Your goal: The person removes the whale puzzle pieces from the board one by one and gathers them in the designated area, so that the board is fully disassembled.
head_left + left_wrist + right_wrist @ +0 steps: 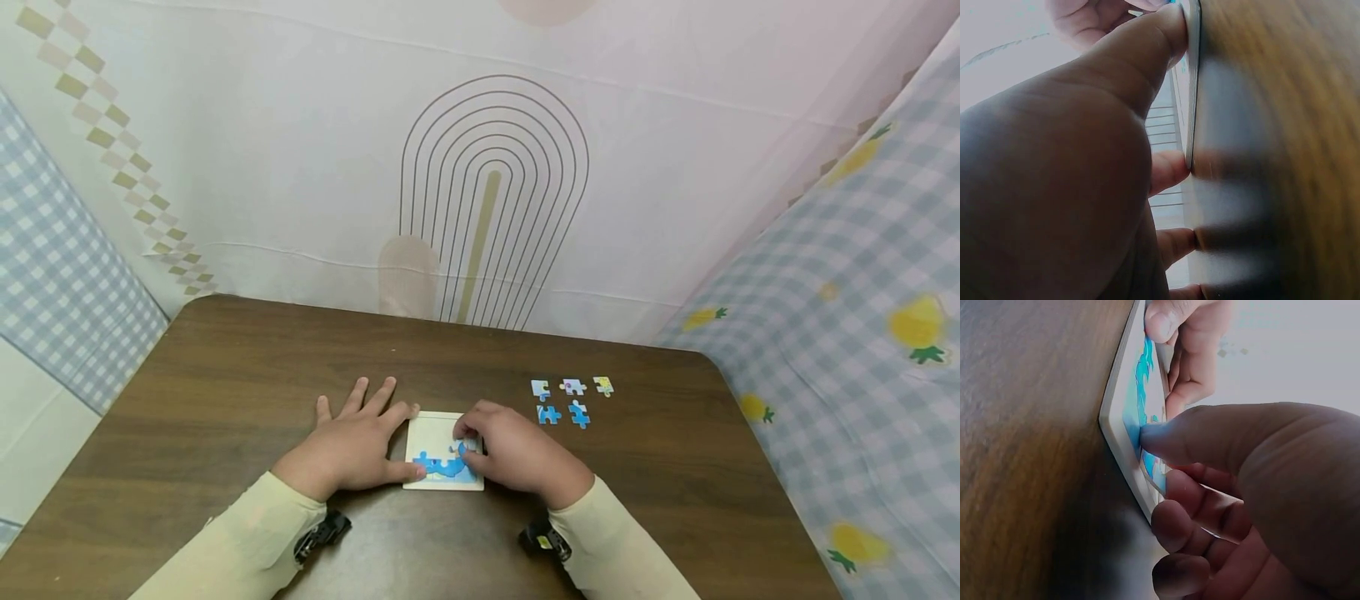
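Observation:
A shallow square puzzle tray [430,429] lies flat on the brown table, with joined blue jigsaw pieces [442,467] along its near side. My left hand [352,448] is spread at the tray's left; its thumb presses on the near left corner and its index fingertip meets the far left corner. Over the tray's right half, my right hand [521,454] pinches a blue-and-white puzzle piece [1158,478] between thumb and fingers. In the right wrist view this piece sits slightly tilted at the tray's surface beside the joined pieces, its far part hidden by fingertips.
Several loose puzzle pieces lie to the tray's right, among them a yellowish piece [603,386] and a blue piece [579,414]. The wooden table [247,375] ends at a patterned white cloth [300,167] behind, and a checked cloth [825,375] hangs on the right.

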Tool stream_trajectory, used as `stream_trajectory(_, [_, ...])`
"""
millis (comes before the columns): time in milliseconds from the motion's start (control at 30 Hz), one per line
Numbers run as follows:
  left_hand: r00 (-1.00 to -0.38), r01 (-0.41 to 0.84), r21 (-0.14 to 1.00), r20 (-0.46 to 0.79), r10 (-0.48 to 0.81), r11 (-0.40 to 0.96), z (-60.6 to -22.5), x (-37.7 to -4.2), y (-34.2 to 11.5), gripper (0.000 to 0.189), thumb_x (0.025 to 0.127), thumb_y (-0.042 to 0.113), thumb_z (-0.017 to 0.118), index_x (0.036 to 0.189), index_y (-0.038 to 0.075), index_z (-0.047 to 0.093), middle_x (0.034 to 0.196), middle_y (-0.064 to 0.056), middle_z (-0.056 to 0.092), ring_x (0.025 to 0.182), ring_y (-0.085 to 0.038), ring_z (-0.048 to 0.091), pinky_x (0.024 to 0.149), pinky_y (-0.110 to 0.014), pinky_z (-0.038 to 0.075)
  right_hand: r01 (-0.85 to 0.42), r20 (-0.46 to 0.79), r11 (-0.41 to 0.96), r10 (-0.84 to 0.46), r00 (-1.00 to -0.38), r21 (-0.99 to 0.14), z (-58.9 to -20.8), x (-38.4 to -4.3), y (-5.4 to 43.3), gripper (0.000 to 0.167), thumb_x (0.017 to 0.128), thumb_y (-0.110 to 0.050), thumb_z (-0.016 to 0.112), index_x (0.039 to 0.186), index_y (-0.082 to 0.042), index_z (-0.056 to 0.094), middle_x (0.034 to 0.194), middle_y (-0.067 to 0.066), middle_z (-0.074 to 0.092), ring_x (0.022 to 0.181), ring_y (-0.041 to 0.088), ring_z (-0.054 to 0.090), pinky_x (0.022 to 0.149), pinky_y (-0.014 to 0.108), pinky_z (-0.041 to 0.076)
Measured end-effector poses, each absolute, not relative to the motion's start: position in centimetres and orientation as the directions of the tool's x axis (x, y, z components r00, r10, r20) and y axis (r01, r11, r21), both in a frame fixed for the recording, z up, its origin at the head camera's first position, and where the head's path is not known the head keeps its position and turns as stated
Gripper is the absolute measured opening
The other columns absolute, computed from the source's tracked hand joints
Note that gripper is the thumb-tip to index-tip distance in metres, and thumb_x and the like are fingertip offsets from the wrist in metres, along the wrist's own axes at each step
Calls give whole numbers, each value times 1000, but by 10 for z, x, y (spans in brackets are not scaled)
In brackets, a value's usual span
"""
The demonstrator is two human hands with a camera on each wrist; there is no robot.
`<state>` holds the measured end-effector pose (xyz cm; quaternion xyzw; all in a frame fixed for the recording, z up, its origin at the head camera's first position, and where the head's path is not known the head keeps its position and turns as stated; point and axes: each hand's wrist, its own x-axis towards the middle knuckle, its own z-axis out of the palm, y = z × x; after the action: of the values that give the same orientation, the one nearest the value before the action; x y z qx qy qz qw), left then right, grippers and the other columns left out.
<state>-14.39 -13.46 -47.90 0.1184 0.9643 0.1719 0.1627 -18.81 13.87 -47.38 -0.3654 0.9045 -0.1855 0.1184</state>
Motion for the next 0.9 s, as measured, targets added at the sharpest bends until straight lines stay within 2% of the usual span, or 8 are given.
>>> stream_trajectory(167, [-920,173,371,-271,284,912,-478,-144,-135,101,90,86,73,173,34,47,190,-15,17,173,-56,9,118,-99,5,-622,-56,654,-707,-705,-431,-473,-187,137,12,103,-17,81,112,-17,72,107,-5,65,93,10,57,86,30,54])
stream_trajectory(433, [-920,176,371,-269,287,912,-479,-144,-134,101,90,87,72,172,34,47,190,-15,17,173,-57,9,118,-99,6,-641,-40,611,-738,-674,-464,-474,-186,134,23,98,-5,78,96,-20,61,86,-8,56,78,6,51,71,25,43])
stream_trajectory(600, [-921,176,372,-266,286,912,-480,-145,-135,101,90,88,72,172,35,47,190,-14,18,173,-57,10,117,-99,6,-664,-42,594,-759,-650,-453,-475,-186,134,28,97,-1,75,92,-19,54,81,-10,45,74,5,46,68,23,37])
stream_trajectory(733, [-921,176,371,-264,285,912,-481,-145,-135,101,90,87,72,172,34,47,190,-14,18,173,-56,10,118,-99,6,-690,-30,572,-779,-627,-444,-475,-186,136,27,98,-1,73,93,-19,54,82,-11,43,75,6,45,70,24,38])
stream_trajectory(900, [-920,175,363,-271,283,915,-481,-145,-135,100,91,87,71,172,35,47,190,-14,16,174,-55,9,119,-98,6,-688,-35,562,-785,-618,-458,-472,-188,140,16,107,-9,73,102,-22,65,87,-12,57,78,4,53,73,24,47])
